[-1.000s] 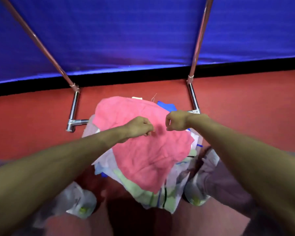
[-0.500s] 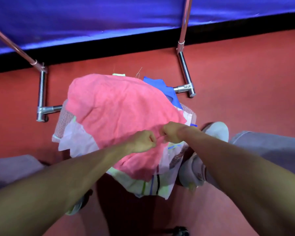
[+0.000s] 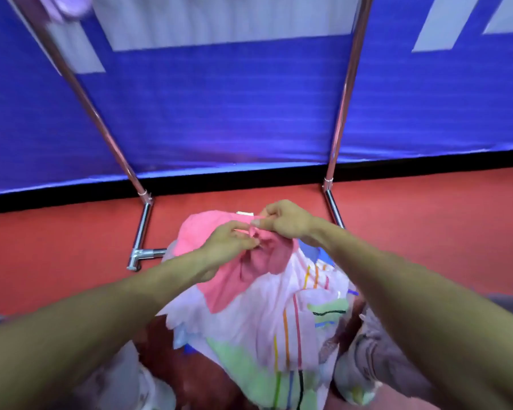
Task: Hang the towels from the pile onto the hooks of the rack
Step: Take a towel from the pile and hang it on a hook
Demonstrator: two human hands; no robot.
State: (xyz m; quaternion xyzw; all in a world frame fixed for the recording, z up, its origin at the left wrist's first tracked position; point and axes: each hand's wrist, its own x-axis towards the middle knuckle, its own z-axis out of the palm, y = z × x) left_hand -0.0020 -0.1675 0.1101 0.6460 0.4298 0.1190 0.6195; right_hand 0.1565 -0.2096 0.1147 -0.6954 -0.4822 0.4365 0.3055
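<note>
A pink towel [image 3: 219, 288] hangs bunched above the pile of towels [image 3: 279, 335], lifted by both hands. My left hand [image 3: 225, 244] pinches its gathered upper edge, and my right hand [image 3: 285, 220] pinches the same edge just to the right, the two hands almost touching. Under it lies a white towel with coloured stripes [image 3: 290, 321] on top of the pile. The chrome rack [image 3: 344, 93] rises behind the pile, with two slanting poles and a foot bar [image 3: 139, 241] at the lower left. No hooks are in view.
Red floor [image 3: 427, 220] surrounds the pile. A blue padded wall [image 3: 219, 113] stands right behind the rack. My shoes [image 3: 356, 377] and trouser legs sit at the bottom, either side of the pile. A blurred purple cloth [image 3: 68, 4] hangs at the top left.
Both hands have risen with the pink towel, which now hangs bunched instead of lying spread over the pile. The view has tilted up, showing more of the rack poles and wall.
</note>
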